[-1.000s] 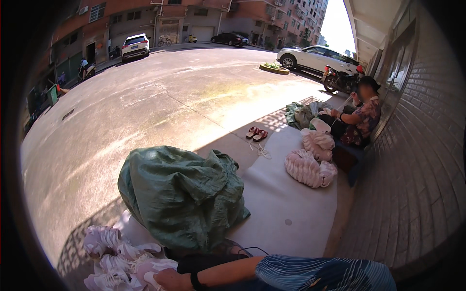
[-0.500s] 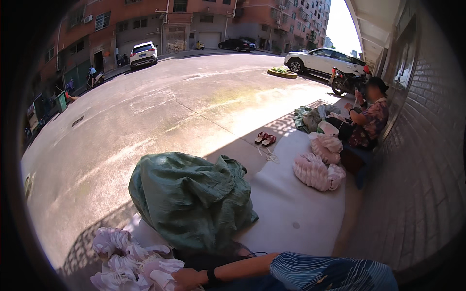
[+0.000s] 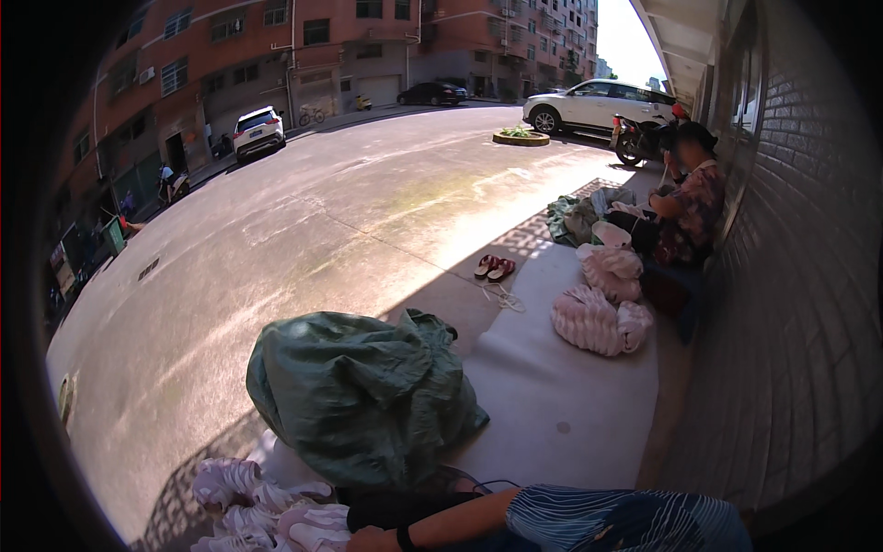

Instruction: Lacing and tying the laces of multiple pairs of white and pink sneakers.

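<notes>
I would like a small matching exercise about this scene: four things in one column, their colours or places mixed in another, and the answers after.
Things
1. large sack
2. pair of sandals
3. pile of pieces near the right hand
4. wristband

Descriptions
A. black
B. on the ground, left of the pale mat
C. green and crumpled
D. pale pinkish, at the lower left

Pairs: 1-C, 2-B, 3-D, 4-A

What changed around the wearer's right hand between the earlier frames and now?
The right hand has drawn rightward to the right edge of the pale pile, lower in view; any grip now is unclear. The green bag and sandals stayed put; the camera shifted slightly.
</notes>
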Tool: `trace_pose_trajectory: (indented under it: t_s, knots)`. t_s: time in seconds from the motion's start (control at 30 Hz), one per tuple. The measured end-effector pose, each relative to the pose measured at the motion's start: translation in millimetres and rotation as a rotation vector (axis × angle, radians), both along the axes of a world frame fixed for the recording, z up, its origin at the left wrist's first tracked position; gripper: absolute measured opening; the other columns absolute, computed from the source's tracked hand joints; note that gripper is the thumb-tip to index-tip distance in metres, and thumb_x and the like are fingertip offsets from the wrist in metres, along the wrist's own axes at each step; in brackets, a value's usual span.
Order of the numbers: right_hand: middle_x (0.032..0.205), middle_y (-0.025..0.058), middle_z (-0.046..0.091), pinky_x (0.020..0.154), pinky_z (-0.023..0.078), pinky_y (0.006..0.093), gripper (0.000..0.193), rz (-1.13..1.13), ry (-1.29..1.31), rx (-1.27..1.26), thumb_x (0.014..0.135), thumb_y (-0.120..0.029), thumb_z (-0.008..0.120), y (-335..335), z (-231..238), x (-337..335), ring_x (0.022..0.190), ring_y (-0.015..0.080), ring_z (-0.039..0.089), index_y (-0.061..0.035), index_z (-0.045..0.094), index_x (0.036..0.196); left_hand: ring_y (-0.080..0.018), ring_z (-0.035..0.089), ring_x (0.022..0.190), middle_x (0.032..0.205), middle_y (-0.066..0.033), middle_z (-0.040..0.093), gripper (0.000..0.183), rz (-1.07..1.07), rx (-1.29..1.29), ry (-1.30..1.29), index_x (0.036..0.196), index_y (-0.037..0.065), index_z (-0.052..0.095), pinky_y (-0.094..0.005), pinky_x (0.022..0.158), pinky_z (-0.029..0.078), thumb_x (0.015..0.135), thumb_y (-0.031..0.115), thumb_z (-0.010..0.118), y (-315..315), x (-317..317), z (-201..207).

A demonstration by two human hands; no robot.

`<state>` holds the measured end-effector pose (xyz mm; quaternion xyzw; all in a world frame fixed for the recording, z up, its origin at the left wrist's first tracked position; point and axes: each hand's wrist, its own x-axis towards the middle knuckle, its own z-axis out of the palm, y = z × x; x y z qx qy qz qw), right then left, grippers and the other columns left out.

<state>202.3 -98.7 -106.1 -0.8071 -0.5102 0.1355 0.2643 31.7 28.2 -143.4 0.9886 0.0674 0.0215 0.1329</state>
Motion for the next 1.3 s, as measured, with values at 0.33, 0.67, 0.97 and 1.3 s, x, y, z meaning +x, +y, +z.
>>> trace_pose_trajectory:
  t_s: [0.33,0.67,0.97,1.3]
  knots:
    - [0.077,0.0191,0.066,0.065,0.05,0.0433,0.03,0.133,0.153,0.09,0.067,-0.03,0.067,-10,68,-7,0.074,0.0357,0.064,-0.0035,0.069,0.081,-0.0252,0.06,0.058,0.069,-0.015,0.061,0.036,0.483,-0.834,0.34,0.085,0.002,0.064,-0.039,0.051,0.047,0.092,0.034,0.051,-3,1,50]
    - [0.071,0.0028,0.058,0.06,0.042,0.0254,0.027,0.227,0.963,0.572,0.095,-0.024,0.051,-117,292,5,0.067,0.0098,0.052,0.0002,0.062,0.089,-0.0082,0.048,0.043,0.068,-0.0086,0.062,0.027,0.502,-1.528,0.128,0.091,0.002,0.058,-0.0221,0.036,0.039,0.093,0.028,0.05,-28,12,86]
    - [0.053,-0.0027,0.028,0.034,0.016,0.0249,0.008,0.838,1.288,0.987,0.09,-0.011,0.052,-168,330,1,0.037,0.0081,0.023,-0.0036,0.054,0.089,-0.0037,0.038,0.043,0.093,-0.0162,0.064,0.034,0.51,-2.161,0.023,0.107,-0.002,0.054,-0.0219,0.043,0.047,0.097,0.029,0.044,-23,37,88]
    - [0.046,0.0019,0.039,0.03,0.026,0.0259,0.04,0.589,1.144,0.803,0.1,-0.032,0.032,-150,319,2,0.031,0.0086,0.028,0.0006,0.05,0.085,-0.0047,0.035,0.044,0.083,-0.0023,0.06,0.027,0.492,-2.372,-0.345,0.112,0.001,0.055,-0.0217,0.046,0.043,0.097,0.021,0.047,7,67,119]
